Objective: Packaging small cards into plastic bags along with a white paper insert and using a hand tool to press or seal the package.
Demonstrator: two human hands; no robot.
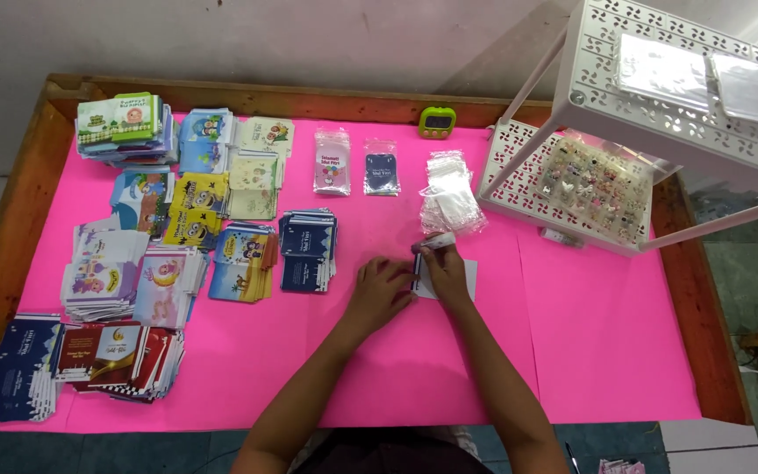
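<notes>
1. Your left hand [382,290] lies flat, fingers loosely spread, pressing down the left edge of a white card [460,279] on the pink table [607,351]; it grips nothing.
2. Your right hand [446,270] rests on the same card, fingers pinched narrow around a small white tube-like item [436,240]; what kind of item it is cannot be told.
3. The card sits near the table's middle, just below a heap of clear plastic sleeves [449,200].
4. Just left of your left hand: a stack of dark blue cards [307,250].
5. Further left: many stacks of colourful printed cards [146,237].
6. Behind the card: two sleeved sample cards [357,163] and a green timer [437,122].
7. To the right: a white lattice rack [572,189] holding small trinkets.
</notes>
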